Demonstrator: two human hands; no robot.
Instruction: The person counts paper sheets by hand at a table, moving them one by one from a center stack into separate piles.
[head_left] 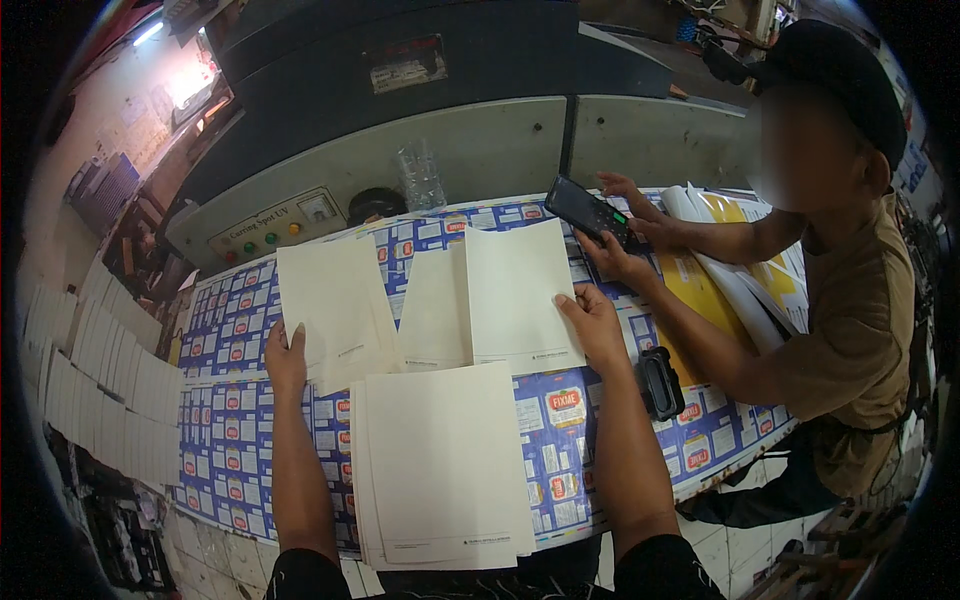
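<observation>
My left hand (287,352) grips the left edge of some off-white paper sheets (335,300), thumb on top and fingers partly hidden. At the right, my right hand (592,322) pinches the right edge of a whiter sheet of paper (520,290), which is slightly lifted and curved. Between them lies another off-white sheet (436,310), partly covered on both sides. Closer to me, a stack of similar sheets (440,460) rests near the table's front edge, slightly fanned at its left. Small print runs along the lower edges of the sheets.
A blue patterned sheet covers the table (228,420). Right of my arm lies a black case-like object (661,384). A person (850,300) at the right holds a phone (588,210) over yellow-and-white printed sheets (700,290). A machine with buttons (270,238) and a clear plastic bottle (420,175) stand behind.
</observation>
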